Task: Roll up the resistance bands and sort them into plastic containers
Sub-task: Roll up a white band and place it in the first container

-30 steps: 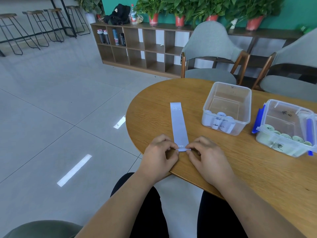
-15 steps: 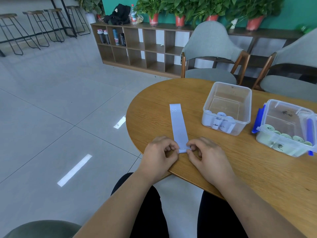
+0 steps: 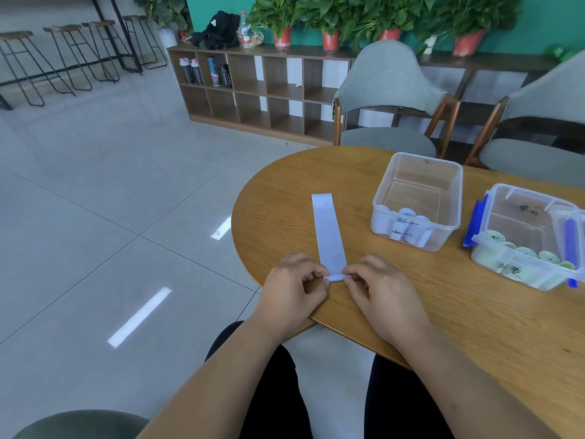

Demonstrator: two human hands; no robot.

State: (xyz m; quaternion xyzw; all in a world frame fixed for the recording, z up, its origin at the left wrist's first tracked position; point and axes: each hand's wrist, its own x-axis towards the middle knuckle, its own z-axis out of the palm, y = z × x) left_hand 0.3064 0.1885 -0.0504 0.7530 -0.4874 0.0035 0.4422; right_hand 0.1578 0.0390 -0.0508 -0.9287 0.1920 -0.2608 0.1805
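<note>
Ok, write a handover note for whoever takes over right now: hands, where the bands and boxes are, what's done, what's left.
Left hand and right hand both pinch the near end of the pale blue band, roll barely started; the rest lies flat on the table.
Done: blue rolls in the clear container, green rolls in the blue-clipped container.
Left: finish rolling, put it with the blue rolls.

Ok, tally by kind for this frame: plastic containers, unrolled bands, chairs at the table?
Plastic containers: 2, open container, blue-clipped container
Unrolled band: 1
Chairs: 2, left chair, right chair
Total: 5
</note>
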